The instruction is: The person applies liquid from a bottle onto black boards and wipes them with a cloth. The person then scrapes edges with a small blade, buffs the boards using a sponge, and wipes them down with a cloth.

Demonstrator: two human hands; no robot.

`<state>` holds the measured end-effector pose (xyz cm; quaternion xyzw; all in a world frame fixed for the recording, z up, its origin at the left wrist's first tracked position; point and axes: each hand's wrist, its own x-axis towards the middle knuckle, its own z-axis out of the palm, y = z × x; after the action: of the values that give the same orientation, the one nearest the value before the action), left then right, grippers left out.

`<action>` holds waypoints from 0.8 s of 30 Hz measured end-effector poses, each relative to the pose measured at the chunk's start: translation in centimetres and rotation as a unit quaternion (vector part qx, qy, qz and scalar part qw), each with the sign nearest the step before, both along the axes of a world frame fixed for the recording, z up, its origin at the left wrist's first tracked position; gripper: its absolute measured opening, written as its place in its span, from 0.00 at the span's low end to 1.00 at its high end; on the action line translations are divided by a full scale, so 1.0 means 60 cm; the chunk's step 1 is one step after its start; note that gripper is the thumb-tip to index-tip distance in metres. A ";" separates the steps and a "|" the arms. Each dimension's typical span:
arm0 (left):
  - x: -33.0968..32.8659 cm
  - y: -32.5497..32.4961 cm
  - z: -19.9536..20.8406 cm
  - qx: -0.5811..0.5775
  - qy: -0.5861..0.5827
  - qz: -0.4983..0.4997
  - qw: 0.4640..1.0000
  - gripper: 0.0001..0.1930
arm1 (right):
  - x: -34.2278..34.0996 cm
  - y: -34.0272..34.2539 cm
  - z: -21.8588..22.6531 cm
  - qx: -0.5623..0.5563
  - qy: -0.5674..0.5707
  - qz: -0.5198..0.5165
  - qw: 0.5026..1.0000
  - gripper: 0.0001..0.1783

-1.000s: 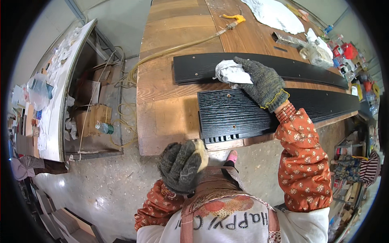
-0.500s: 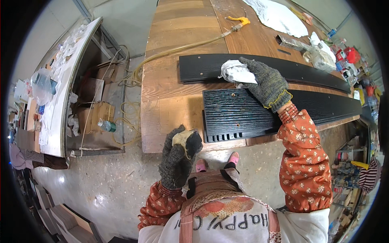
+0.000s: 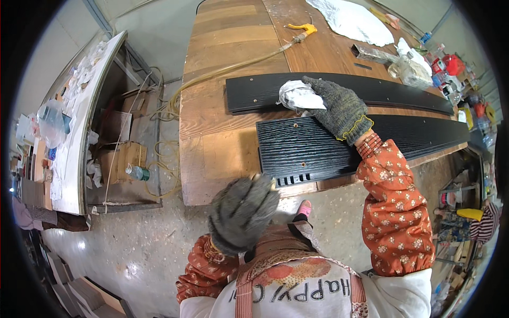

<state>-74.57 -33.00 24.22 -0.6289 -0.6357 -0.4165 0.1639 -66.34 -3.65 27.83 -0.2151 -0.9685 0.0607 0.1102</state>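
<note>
The fingers of the gloved right hand grip a white rag over the near edge of the far board. The left hand, beside the counter's near edge, has its fingers curled round a pale item, mostly hidden. The near board, also black, lies alongside on the counter. Beyond them are a yellow-nozzled hose and a white cloth.

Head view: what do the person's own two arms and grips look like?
The left grip wears a dark grey knitted fabric glove; the right grip, an olive-grey knitted fabric glove with yellow wrist edging. Rust-red fabric oversleeves with pale flower-like prints follow, the right one visibly gathered at the wrist. White fabric upper sleeves show beyond.
</note>
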 end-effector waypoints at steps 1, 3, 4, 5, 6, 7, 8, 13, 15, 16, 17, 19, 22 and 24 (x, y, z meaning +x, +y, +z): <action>0.007 0.001 0.015 -0.029 0.081 0.024 0.996 0.15 | -0.001 -0.001 0.002 0.000 0.001 0.003 1.000 0.33; 0.013 0.003 0.019 -0.068 0.185 0.046 0.979 0.16 | 0.000 -0.002 0.000 0.002 0.005 0.000 1.000 0.33; 0.012 -0.001 0.016 -0.069 0.187 0.043 0.979 0.16 | 0.000 -0.003 0.000 0.005 0.007 -0.002 1.000 0.33; 0.009 -0.003 0.014 -0.103 0.184 0.017 0.977 0.17 | 0.001 -0.001 0.002 0.005 0.009 -0.005 1.000 0.33; 0.007 -0.006 0.013 -0.136 0.180 -0.009 0.974 0.17 | 0.002 0.001 0.004 -0.003 -0.005 -0.007 1.000 0.34; 0.011 -0.012 0.012 -0.135 0.182 -0.012 0.974 0.17 | 0.003 0.003 0.006 -0.012 -0.019 -0.010 1.000 0.34; 0.015 -0.020 0.014 -0.112 0.167 -0.014 0.980 0.18 | 0.004 0.005 0.002 -0.014 -0.017 -0.014 1.000 0.34; 0.046 0.016 0.047 -0.086 0.184 0.092 0.975 0.19 | -0.003 0.008 -0.017 0.004 0.025 0.012 1.000 0.33; 0.051 0.021 0.038 -0.108 0.201 0.123 0.966 0.17 | -0.002 0.013 -0.017 0.001 0.026 0.006 1.000 0.33; 0.053 0.021 0.035 -0.130 0.216 0.157 0.955 0.16 | -0.003 0.014 -0.016 0.003 0.024 0.011 1.000 0.34; 0.057 0.017 0.036 -0.132 0.217 0.154 0.955 0.16 | 0.001 0.012 -0.017 0.003 0.020 0.015 1.000 0.34; 0.062 0.007 0.041 -0.169 0.165 0.190 0.953 0.24 | 0.006 0.014 -0.021 0.000 0.027 0.014 1.000 0.34; 0.048 -0.005 0.044 -0.169 0.153 0.176 0.958 0.25 | 0.008 0.014 -0.018 0.014 0.029 0.004 0.999 0.34; 0.045 -0.010 0.051 -0.176 0.139 0.147 0.963 0.25 | 0.004 0.006 -0.014 -0.010 0.026 0.010 1.000 0.34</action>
<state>-71.88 -33.61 27.31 -0.5995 -0.7551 -0.1780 0.1967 -66.12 -3.30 26.97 -0.2046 -0.9668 0.0770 0.1323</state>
